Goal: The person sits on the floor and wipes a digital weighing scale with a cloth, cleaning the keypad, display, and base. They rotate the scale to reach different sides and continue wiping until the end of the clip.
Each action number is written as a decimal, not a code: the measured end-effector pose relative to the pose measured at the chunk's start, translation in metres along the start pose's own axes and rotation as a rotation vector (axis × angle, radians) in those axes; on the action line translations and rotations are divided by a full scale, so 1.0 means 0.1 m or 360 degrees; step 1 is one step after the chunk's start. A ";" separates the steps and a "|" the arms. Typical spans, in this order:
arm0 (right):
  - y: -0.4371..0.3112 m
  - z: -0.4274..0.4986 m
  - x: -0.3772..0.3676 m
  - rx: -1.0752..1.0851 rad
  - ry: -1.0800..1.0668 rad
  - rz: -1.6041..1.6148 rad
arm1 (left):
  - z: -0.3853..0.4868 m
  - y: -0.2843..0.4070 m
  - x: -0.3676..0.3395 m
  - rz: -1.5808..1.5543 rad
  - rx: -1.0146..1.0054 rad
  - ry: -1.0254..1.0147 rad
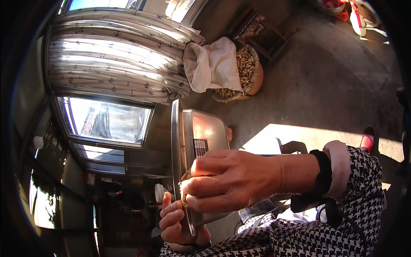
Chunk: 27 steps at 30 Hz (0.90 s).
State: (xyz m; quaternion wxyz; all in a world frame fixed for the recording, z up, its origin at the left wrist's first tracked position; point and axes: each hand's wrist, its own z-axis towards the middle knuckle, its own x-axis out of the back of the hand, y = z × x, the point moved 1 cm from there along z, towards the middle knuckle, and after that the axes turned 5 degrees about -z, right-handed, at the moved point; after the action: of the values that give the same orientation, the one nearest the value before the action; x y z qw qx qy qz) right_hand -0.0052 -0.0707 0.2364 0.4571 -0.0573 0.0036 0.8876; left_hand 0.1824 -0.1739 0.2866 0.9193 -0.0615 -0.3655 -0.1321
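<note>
In front of me stands a shiny metal basin with a flat rim and a dark printed label on its side wall. Over that rim my right hand is bent inward, back toward me, its fingertips closed on a small tan piece that looks like a peanut in its shell. My left hand, fingers curled, meets the same piece from the opposite side by the basin's corner. Much of the piece is covered by fingers, and both thumbs are hard to make out. The basin's inside is hidden.
A woven basket of unshelled peanuts stands on the concrete floor, partly covered by a white sack. Behind it is a wooden stool or rack. Curtains hang at the window. A white tub shows past the left hand.
</note>
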 end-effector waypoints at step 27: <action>1.44 -0.51 -0.29 -0.1263 0.0152 0.0924 | -0.23 -0.20 -0.11 -0.0584 -0.0345 0.0836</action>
State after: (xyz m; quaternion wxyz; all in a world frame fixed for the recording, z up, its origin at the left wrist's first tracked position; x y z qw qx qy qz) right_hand -0.0998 -0.1811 0.1820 0.1332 -0.2643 -0.2981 0.9075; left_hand 0.1838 -0.1954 0.2631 0.9311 -0.0560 -0.1048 -0.3447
